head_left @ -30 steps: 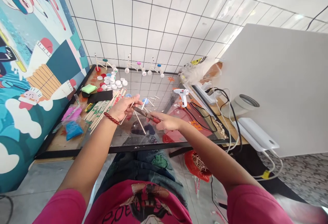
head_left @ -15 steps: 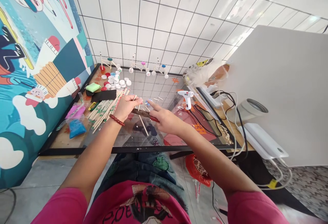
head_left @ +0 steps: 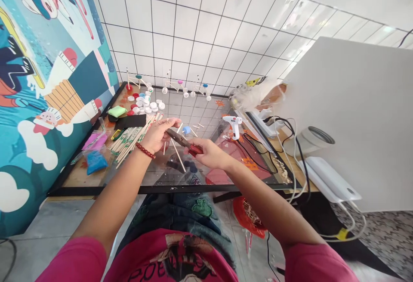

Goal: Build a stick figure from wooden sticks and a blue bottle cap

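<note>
My right hand [head_left: 210, 153] is closed round the red handles of a pair of pliers [head_left: 177, 136]. The dark jaws point up and left, reaching the fingers of my left hand [head_left: 157, 135]. That left hand, with a beaded bracelet on its wrist, pinches a thin wooden stick [head_left: 164, 147], whose lower part shows under the fingers. Whether the jaws grip the stick is hidden. Another wooden stick [head_left: 178, 156] lies on the table just below the pliers. Past the pliers is a round blue piece [head_left: 186, 130] with short stick pieces beside it.
Bundled chopsticks [head_left: 130, 141] lie left, below a pile of bottle caps [head_left: 151, 105]. Several stick-and-cap models [head_left: 179, 87] stand along the back edge. A white glue gun [head_left: 233, 125] stands right, its black cord trailing. Below the table hangs a red waste bag [head_left: 240, 215].
My right index finger, stretched out before, has curled in round the pliers. The jaws have tilted upward toward my left fingers, and the blue piece shows more fully.
</note>
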{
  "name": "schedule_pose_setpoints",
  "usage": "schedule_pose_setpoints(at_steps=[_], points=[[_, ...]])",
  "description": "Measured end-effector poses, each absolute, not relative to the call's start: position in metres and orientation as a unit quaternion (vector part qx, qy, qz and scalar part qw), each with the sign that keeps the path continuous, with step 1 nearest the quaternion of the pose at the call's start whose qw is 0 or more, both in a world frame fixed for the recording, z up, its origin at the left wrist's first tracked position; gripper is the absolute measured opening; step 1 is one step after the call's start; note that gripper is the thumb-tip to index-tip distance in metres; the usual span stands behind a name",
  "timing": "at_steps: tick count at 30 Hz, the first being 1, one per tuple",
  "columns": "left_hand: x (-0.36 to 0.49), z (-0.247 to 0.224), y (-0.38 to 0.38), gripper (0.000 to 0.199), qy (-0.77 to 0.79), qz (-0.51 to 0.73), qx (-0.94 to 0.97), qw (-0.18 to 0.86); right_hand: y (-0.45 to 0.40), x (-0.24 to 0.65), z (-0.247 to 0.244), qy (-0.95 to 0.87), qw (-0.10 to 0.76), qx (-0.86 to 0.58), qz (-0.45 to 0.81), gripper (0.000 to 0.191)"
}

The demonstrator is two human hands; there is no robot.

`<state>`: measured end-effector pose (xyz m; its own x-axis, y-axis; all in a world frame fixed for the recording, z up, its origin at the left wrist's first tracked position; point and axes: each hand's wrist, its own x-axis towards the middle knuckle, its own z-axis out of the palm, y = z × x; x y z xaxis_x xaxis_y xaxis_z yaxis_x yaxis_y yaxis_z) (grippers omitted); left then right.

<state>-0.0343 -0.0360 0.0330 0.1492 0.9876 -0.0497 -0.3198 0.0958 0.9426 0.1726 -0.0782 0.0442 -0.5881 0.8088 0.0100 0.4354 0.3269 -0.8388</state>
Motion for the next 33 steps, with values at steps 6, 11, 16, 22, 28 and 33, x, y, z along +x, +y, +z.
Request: schedule_pose_setpoints(at_steps=[6, 11, 16, 22, 28, 33], points=[[-0.042, 0.035, -0.033, 0.023, 0.396, 0.390, 0.312, 0.771, -0.075, 0.164, 0.040, -0.780, 0.215, -0.368, 0.459, 0.035], [-0.049, 0.042, -0.029, 0.021, 0.338, 0.497, 0.228, 0.766, -0.076, 0.165, 0.045, -0.810, 0.211, -0.327, 0.439, 0.013], [-0.055, 0.044, -0.027, 0.014, 0.277, 0.593, 0.177, 0.735, -0.079, 0.167, 0.044, -0.698, 0.268, -0.356, 0.560, 0.015], [-0.048, 0.040, -0.027, 0.012, 0.293, 0.640, 0.197, 0.682, -0.075, 0.170, 0.048, -0.447, 0.413, -0.245, 0.755, 0.030], [-0.042, 0.039, -0.031, 0.022, 0.297, 0.663, 0.267, 0.633, -0.076, 0.169, 0.035, -0.409, 0.444, -0.288, 0.743, 0.032], [-0.033, 0.037, -0.036, 0.028, 0.325, 0.660, 0.348, 0.582, -0.078, 0.163, 0.030, -0.449, 0.438, -0.366, 0.688, 0.024]])
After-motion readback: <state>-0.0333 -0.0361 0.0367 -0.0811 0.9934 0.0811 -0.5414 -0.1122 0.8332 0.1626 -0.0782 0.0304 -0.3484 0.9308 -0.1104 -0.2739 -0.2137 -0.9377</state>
